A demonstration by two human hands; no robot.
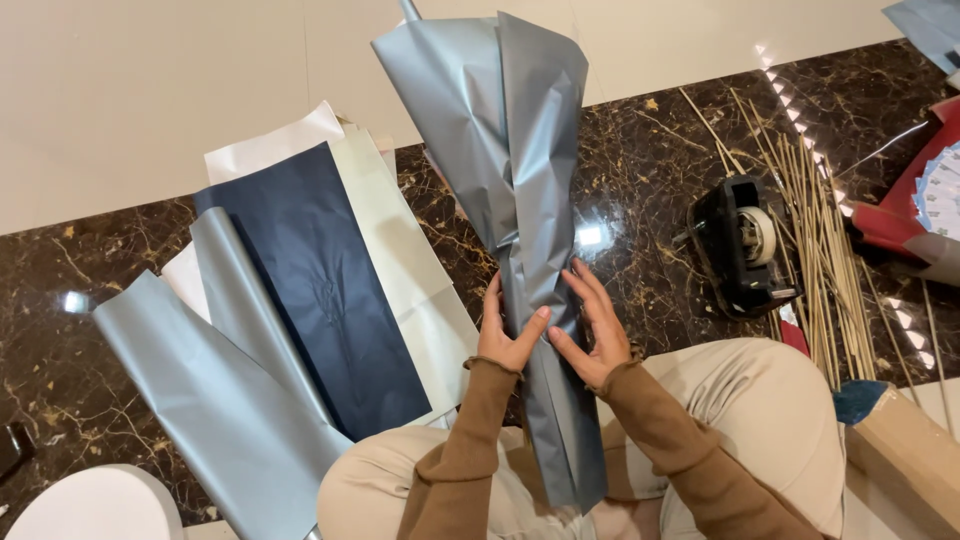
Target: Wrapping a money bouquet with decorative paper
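both your hands are pinched around the narrow waist of a grey paper wrap (520, 170), gathered into a cone that flares wide above your fingers and hangs down over your lap below them. your left hand (508, 330) grips it from the left with the thumb pressed across the front; your right hand (592, 325) closes on it from the right, fingers spread up along the crease. brown sleeves cover both wrists, and your beige trousers (760, 420) sit under the paper's tail.

just left of your hands, loose sheets fan out on the dark marble floor (640, 190): a navy sheet (320, 290) on top, a cream sheet (400, 250) beside it, grey sheets (215, 400) spreading toward your knee. to your right, well apart from the wrap, a black tape dispenser (742, 245) stands next to a bundle of thin wooden sticks (815, 210). a cardboard tube (905, 450) lies by your right knee, and red paper (900, 200) shows at the far right edge.
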